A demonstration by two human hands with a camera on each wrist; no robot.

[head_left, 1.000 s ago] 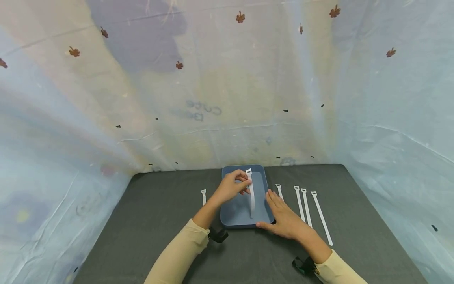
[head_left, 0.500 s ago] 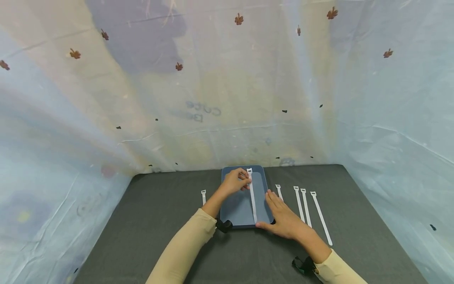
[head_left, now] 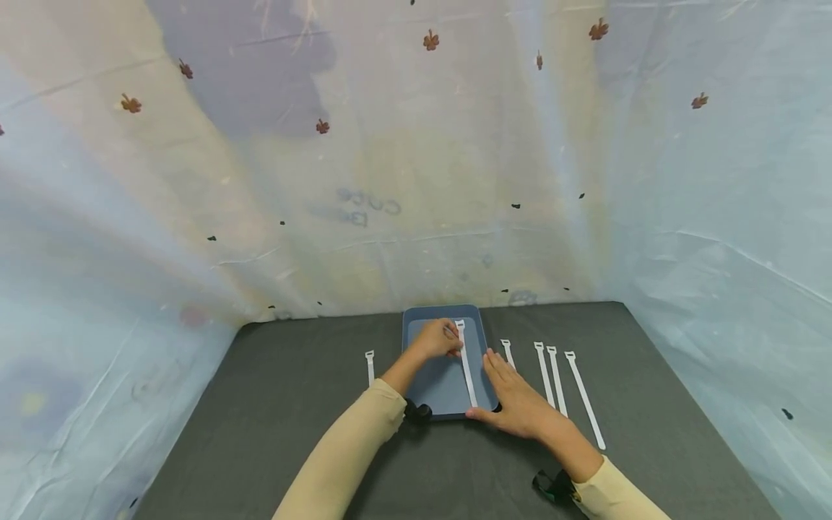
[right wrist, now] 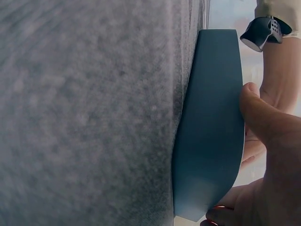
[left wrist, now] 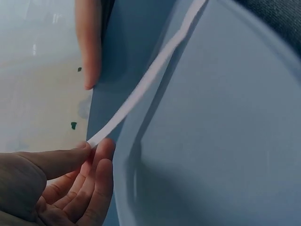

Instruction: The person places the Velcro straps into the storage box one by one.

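My left hand [head_left: 439, 338] pinches a white cable tie [head_left: 467, 370] between thumb and fingers, just below its slotted head. Lengthwise, the flat strap runs over the blue tray [head_left: 424, 384], its tail reaching the near rim. In the left wrist view the cable tie [left wrist: 143, 84] bows and casts a shadow on the tray floor. At the tray's near right corner rests my right hand [head_left: 518, 402], fingers straight along the side and thumb on the front rim. The right wrist view has the thumb over the rim of the tray's outer wall [right wrist: 209, 127].
Several more white cable ties [head_left: 586, 401] lie on the dark grey tabletop to the right of the tray, some partly behind my right hand. A single tie [head_left: 370, 368] lies to the left. Behind the table hangs a pale plastic sheet [head_left: 390, 180].
My left hand has moved slightly right and nearer. The cable tie's tail has swung towards the front right of the tray. The right hand has stayed at the corner.
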